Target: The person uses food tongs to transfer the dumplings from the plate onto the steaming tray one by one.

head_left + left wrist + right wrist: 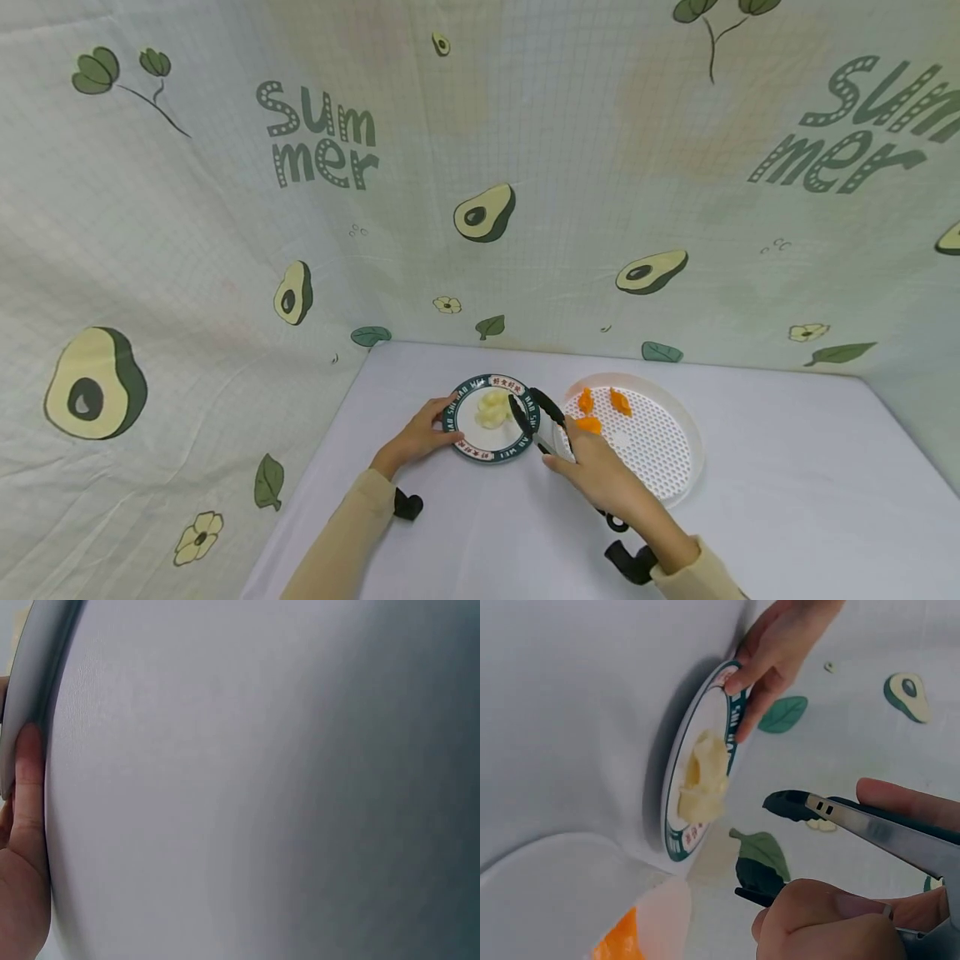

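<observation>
My left hand (416,433) holds the left rim of a white plate (487,455) with a dark green patterned border, thumb on the near side. Several pale yellow pieces (492,408) lie in the middle of that plate; their kind is unclear. Metal tongs (877,836) with black tips are gripped in my right hand (603,479). The tongs' tips stand apart over the plate's right side, with nothing between them in the right wrist view. Only part of the left hand and the plate's edge (34,697) show in the left wrist view.
Right of the plate, partly behind my right hand, lies a round white perforated tray (693,450). Orange pieces (619,402) sit on its far left part. A white cloth (810,467) covers the table, and an avocado-print curtain (555,217) hangs behind.
</observation>
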`<state>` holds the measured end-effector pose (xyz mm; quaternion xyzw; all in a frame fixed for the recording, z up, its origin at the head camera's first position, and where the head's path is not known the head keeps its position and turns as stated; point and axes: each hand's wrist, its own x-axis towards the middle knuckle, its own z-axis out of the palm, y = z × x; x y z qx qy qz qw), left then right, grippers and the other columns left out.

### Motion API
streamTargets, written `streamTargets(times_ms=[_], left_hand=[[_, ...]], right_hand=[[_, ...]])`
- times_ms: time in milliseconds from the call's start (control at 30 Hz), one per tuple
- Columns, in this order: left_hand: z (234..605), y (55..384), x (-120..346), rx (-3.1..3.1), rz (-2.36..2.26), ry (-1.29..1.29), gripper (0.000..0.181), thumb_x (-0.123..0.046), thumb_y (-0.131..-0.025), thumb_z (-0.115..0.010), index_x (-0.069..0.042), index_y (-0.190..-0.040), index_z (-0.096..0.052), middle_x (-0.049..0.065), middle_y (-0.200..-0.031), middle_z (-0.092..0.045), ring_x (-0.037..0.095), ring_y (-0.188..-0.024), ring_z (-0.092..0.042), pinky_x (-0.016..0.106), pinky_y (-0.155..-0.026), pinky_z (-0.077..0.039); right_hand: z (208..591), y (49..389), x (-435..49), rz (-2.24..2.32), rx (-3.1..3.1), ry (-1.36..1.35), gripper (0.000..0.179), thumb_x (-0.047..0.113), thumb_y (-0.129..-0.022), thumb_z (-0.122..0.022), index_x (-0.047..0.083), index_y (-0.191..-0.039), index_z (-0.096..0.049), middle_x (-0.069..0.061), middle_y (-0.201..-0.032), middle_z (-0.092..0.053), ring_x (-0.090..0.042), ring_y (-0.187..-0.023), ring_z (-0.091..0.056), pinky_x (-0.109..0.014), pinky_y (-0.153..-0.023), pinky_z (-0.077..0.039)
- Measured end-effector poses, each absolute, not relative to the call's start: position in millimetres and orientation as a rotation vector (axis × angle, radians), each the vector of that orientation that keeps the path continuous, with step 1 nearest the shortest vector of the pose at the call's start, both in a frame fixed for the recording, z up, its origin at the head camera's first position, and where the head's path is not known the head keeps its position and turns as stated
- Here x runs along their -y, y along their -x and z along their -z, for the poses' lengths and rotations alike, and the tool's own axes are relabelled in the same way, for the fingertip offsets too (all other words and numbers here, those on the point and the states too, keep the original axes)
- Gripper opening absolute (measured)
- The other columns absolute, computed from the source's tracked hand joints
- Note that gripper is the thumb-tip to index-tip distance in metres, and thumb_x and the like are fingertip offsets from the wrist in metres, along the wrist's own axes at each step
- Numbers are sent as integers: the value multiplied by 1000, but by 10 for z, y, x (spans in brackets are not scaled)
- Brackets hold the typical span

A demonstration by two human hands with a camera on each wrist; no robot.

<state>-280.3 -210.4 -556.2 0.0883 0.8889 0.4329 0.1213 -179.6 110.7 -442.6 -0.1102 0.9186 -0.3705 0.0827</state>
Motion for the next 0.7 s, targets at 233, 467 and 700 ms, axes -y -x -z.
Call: streamTargets(times_ms=[233,467,700], left_hand=[[5552,2808,2105,-2598,-1265,-266,83,-32,-87,-79,-18,-157,-35,11,-151,-40,25,-122,-46,49,-110,-35],[5562,2809,2118,-2597,-1274,-279,82,-31,-88,-78,-17,-156,-35,13,-150,-40,25,-122,-46,49,-110,-36],[5556,2804,2107,-2590,-1280,-265,83,-32,-87,-79,-18,-156,-35,13,-151,-39,27,-125,-46,51,-111,-35]], right_hand=[[4510,1832,-908,1071,-2723,278,78,31,-95,-69,-17,-145,-34,-38,-135,-49,-32,-94,-59,-41,-68,-56],[4659,1912,-780,1080,-2738,259,77,27,-96,-68,-19,-145,-31,-40,-127,-53,-26,-74,-57,-32,-52,-50],[4753,1968,-739,1067,-2739,255,75,24,-96,-66,-22,-143,-29,-38,-121,-57,-19,-60,-51,-28,-46,-45]])
